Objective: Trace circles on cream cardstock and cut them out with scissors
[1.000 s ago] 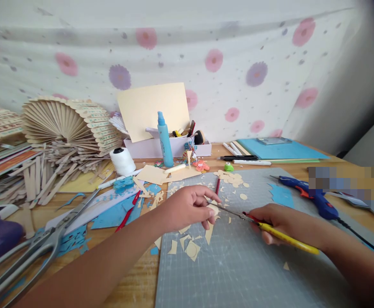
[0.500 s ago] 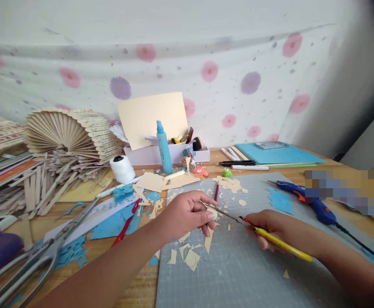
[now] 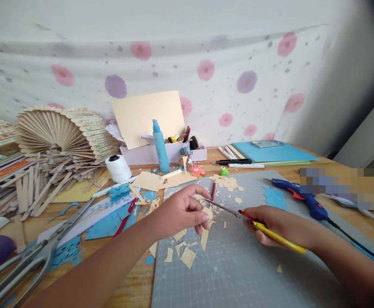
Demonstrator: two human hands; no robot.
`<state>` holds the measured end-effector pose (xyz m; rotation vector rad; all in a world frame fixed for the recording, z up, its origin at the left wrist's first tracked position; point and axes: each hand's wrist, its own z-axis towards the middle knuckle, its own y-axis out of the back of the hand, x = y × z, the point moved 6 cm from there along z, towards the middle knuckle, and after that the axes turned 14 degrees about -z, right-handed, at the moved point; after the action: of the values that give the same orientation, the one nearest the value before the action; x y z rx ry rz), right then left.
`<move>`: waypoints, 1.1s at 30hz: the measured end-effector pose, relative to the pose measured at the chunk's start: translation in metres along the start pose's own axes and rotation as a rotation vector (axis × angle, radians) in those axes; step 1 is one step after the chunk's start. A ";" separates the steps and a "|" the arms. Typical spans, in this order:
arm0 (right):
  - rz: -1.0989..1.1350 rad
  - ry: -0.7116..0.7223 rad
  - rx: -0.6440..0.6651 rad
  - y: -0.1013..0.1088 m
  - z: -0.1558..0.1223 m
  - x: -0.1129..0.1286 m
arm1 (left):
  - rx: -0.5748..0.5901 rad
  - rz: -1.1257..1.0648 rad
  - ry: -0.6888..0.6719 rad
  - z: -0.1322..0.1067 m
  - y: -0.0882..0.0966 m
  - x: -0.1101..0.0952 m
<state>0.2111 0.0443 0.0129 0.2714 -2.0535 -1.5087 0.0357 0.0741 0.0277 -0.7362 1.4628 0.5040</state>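
Pinching scrap [image 3: 208, 212] in left hand [image 3: 177, 212], gripping scissors [image 3: 225, 208] in right hand [image 3: 272, 222], blades just beside left fingertips [image 3: 205, 218]; may nick skin on a slip.

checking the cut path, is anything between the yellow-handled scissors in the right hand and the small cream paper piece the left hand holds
Nothing visible. The yellow-handled scissors in the right hand point their blades straight at the small cream paper piece in the left hand.
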 end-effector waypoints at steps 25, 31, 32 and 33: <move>0.156 0.168 -0.229 -0.006 0.010 0.014 | -0.573 0.114 -0.224 -0.026 0.022 0.005; 0.185 0.062 -0.200 -0.010 0.017 0.016 | -0.557 0.100 -0.351 -0.029 0.017 -0.002; 0.192 0.027 -0.168 -0.011 0.017 0.017 | -0.547 0.105 -0.353 -0.029 0.015 -0.003; 0.201 0.000 -0.139 -0.012 0.016 0.018 | -0.533 0.107 -0.351 -0.030 0.012 -0.004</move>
<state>0.1856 0.0450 0.0041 0.0101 -1.9017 -1.5165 0.0057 0.0616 0.0309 -0.9302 1.0458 1.0748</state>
